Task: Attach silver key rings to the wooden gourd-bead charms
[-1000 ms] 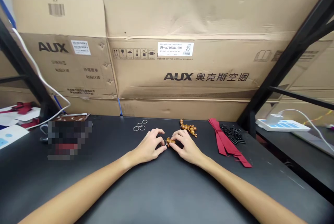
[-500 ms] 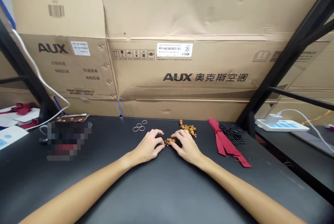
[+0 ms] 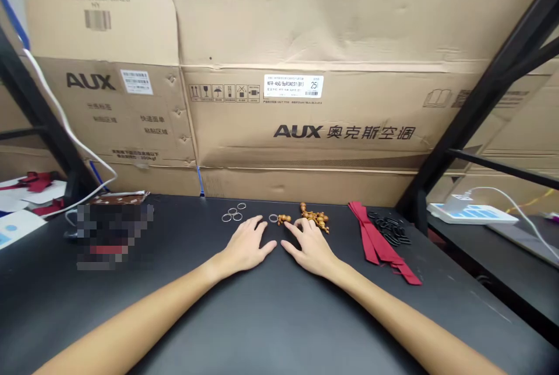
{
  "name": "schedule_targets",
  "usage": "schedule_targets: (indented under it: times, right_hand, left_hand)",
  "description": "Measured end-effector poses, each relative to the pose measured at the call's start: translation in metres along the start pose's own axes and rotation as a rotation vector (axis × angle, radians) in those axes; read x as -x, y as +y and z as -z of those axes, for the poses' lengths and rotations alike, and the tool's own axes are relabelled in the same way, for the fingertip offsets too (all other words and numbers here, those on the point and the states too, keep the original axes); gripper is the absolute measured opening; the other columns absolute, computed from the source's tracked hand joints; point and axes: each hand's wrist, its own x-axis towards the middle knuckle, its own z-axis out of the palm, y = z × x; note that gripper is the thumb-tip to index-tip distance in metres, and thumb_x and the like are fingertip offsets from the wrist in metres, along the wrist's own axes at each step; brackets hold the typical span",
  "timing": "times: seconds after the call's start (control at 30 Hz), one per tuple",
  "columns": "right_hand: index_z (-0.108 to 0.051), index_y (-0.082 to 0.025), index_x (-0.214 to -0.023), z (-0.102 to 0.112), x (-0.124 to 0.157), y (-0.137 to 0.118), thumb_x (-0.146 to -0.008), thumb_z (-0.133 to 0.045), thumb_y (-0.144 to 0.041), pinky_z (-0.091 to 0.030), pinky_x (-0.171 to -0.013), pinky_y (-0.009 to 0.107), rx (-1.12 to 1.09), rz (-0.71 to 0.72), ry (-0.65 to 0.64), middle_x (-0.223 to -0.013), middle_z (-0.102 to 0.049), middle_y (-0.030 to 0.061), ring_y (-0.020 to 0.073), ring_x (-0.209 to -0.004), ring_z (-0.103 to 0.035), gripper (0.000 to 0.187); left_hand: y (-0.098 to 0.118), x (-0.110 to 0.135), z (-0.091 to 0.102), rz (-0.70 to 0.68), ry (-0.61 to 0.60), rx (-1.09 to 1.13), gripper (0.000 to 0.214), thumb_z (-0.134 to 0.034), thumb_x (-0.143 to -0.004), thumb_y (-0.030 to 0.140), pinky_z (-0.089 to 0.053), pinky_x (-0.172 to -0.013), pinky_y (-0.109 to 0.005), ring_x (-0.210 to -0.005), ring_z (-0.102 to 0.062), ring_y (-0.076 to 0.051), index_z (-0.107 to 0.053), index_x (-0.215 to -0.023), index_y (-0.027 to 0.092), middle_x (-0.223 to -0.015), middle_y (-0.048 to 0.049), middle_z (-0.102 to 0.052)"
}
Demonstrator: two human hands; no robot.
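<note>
My left hand (image 3: 248, 244) rests on the black table with its fingers apart and nothing in it. Opposite it, my right hand (image 3: 309, 247) is open too, its fingers spread. Just beyond the gap between them lies a small brown gourd-shaped charm (image 3: 285, 219), with a metal split ring (image 3: 273, 218) at its left end. Whether the right fingertips touch the charm I cannot tell. Behind the right hand is a pile of similar brown gourd charms (image 3: 315, 215), partly covered by the fingers. Several loose split rings (image 3: 233, 211) lie beyond the left hand.
Red ribbon strips (image 3: 379, 238) lie to the right, beside a heap of black clips or loops (image 3: 391, 228). A pixelated object (image 3: 111, 229) sits at the left. Large cardboard boxes (image 3: 349, 101) wall off the back; a white power strip (image 3: 474, 213) is far right.
Both hands have let go of the charm with its ring. It now lies farther back on the table, and the fingers have opened.
</note>
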Motion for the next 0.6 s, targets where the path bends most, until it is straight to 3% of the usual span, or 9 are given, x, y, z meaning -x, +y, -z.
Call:
schedule_targets:
  times: [0.07, 0.17, 0.3, 0.43, 0.6]
  right_hand:
    - [-0.057, -0.02, -0.126, -0.0008, -0.0005, 0.0016, -0.091, -0.048, -0.047, -0.043, -0.092, 0.046, 0.034, -0.013, -0.019, -0.116, -0.054, 0.0134, 0.0286, -0.106, -0.049, 0.045]
    - [-0.056, -0.021, -0.128, 0.0007, 0.0002, 0.0033, -0.092, -0.044, -0.052, -0.037, -0.1, 0.049, 0.048, -0.001, -0.07, -0.128, -0.053, 0.0133, 0.0301, -0.119, -0.045, 0.049]
    - [-0.043, -0.02, -0.141, 0.0038, 0.0014, 0.006, -0.091, -0.038, -0.06, -0.024, -0.112, 0.049, -0.009, 0.004, -0.22, -0.149, -0.037, 0.0119, 0.0297, -0.138, -0.029, 0.063]
    - [-0.033, -0.023, -0.147, 0.0053, 0.0018, 0.0077, -0.09, -0.036, -0.065, -0.016, -0.116, 0.049, -0.052, -0.007, -0.308, -0.155, -0.026, 0.0082, 0.0278, -0.144, -0.016, 0.071]
    - [-0.029, -0.024, -0.148, 0.007, 0.0042, 0.0047, -0.089, -0.037, -0.067, -0.013, -0.117, 0.049, -0.059, 0.013, -0.336, -0.156, -0.021, 0.0068, 0.0274, -0.145, -0.011, 0.073]
  left_hand:
    - [-0.0037, -0.0025, -0.0015, 0.062, -0.036, -0.019, 0.064, -0.05, -0.088, 0.056, -0.032, -0.108, -0.049, -0.134, -0.038, -0.035, -0.048, -0.134, 0.012, -0.144, -0.0192, -0.041]
    - [-0.0061, -0.0039, -0.0011, 0.047, -0.086, -0.02, 0.064, -0.045, -0.09, 0.057, -0.028, -0.111, -0.049, -0.137, -0.035, -0.033, -0.049, -0.134, 0.012, -0.146, -0.0174, -0.041]
    - [-0.0068, -0.0023, -0.0002, 0.015, -0.115, -0.02, 0.064, -0.044, -0.091, 0.057, -0.027, -0.112, -0.047, -0.138, -0.032, -0.032, -0.049, -0.135, 0.012, -0.147, -0.0165, -0.039]
    - [-0.0082, -0.0006, -0.0007, -0.055, -0.123, 0.007, 0.062, -0.043, -0.091, 0.058, -0.024, -0.114, -0.045, -0.139, -0.032, -0.028, -0.047, -0.137, 0.017, -0.147, -0.0131, -0.04]
    - [-0.0067, -0.0001, 0.0015, -0.083, -0.157, 0.015, 0.06, -0.043, -0.092, 0.056, -0.023, -0.115, -0.046, -0.14, -0.03, -0.028, -0.046, -0.138, 0.018, -0.148, -0.0117, -0.038]
